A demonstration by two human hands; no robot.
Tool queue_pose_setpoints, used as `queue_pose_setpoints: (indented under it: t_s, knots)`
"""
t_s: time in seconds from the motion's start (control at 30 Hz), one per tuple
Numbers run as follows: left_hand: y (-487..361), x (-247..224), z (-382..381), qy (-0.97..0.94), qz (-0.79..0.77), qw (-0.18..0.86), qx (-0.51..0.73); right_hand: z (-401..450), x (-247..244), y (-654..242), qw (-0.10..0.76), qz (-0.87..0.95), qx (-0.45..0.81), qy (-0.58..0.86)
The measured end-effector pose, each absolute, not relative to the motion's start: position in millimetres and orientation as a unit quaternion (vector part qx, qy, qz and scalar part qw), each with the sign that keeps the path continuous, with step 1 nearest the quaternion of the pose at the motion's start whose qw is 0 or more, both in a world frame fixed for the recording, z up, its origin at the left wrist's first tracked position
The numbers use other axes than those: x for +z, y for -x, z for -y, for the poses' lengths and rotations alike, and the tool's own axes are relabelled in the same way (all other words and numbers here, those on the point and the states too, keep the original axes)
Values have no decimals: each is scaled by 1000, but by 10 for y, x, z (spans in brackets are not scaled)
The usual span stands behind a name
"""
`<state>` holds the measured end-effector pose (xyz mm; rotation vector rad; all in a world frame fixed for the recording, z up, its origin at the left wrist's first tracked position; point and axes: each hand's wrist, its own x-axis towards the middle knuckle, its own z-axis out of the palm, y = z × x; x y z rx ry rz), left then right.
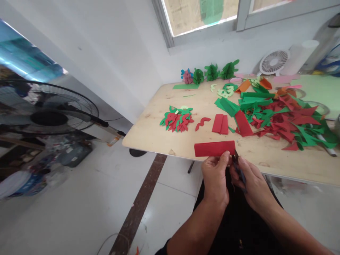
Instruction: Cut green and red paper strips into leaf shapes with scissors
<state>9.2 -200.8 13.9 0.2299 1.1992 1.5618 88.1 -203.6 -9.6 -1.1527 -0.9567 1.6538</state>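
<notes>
My left hand [216, 173] pinches a folded strip of red paper [212, 148] by its lower edge, thumb on top. In my right hand [249, 177] is a pair of dark-handled scissors [239, 171], with the blades at the right end of the red strip. How far the blades are parted is too small to tell. Beyond the strip lie two folded red papers [220, 124] and a curved red cut-out [202, 123]. A pile of red and green cut-outs [177, 119] sits farther left on the table.
The wooden table [148, 124] carries a large heap of red and green scraps [287, 117] on the right. Several honeycomb paper figures [211, 72] stand along the wall. A small white fan [274, 62] is at the back right, a black floor fan [49, 117] left.
</notes>
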Motion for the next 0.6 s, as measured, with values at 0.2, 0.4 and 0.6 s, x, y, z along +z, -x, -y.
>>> queue_pose_setpoints:
  t_s: [0.2,0.4,0.6]
  knots:
    - [-94,167,1994,-105,-514,547,652,2021,-96,-897,434,387,674,455]
    - [-93,157,1987,-108,-511,544,657,2005,-78,-891,430,409,658,462]
    - [-89,139,1985,-111,-516,544,652,2006,-58,-899,426,424,648,469]
